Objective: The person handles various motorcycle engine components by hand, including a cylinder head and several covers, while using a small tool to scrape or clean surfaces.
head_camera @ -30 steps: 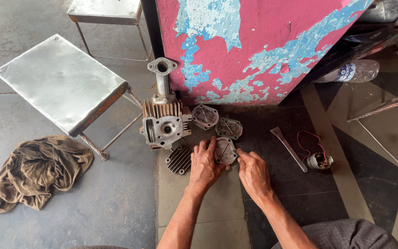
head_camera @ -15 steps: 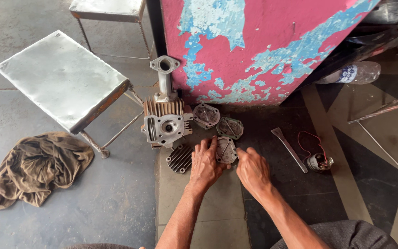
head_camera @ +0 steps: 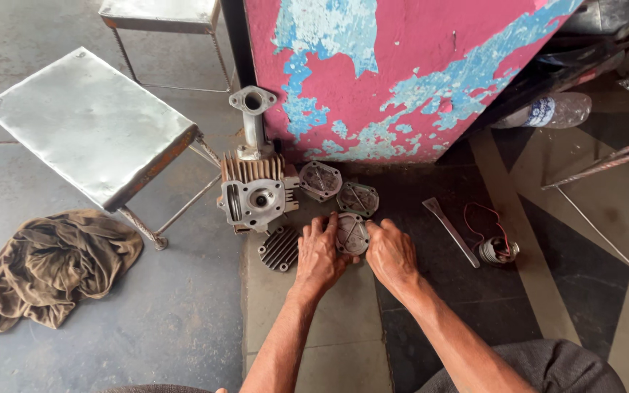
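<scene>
While the person crouches over the floor (head_camera: 314, 342), both hands meet on a small round metal cover plate (head_camera: 351, 233) lying flat on the tiles. The left hand (head_camera: 320, 255) rests palm down with its fingers spread along the plate's left edge; its grip is loose and open, touching rather than clasping. The right hand (head_camera: 391, 253) presses against the plate's right edge, fingers curled toward it; whether that grip has closed on the rim I cannot tell, since the knuckles hide the fingertips.

Just left of the left hand lies a dark finned cover (head_camera: 279, 249). Beyond it stands a finned engine cylinder head (head_camera: 256, 195) with an upright pipe flange (head_camera: 252, 102) rising from it, set against a pink cabinet with peeling blue paint (head_camera: 402, 73). Two more round plates (head_camera: 320, 180) (head_camera: 358, 198) lie side by side behind the held one.

To the right, well apart, a flat metal scraper (head_camera: 449, 229) lies near a small coil with red wire (head_camera: 496, 247). A metal stool (head_camera: 89, 124) stands at left, a crumpled brown rag (head_camera: 52, 266) beside its legs. A plastic bottle (head_camera: 547, 110) lies on its side farther back.
</scene>
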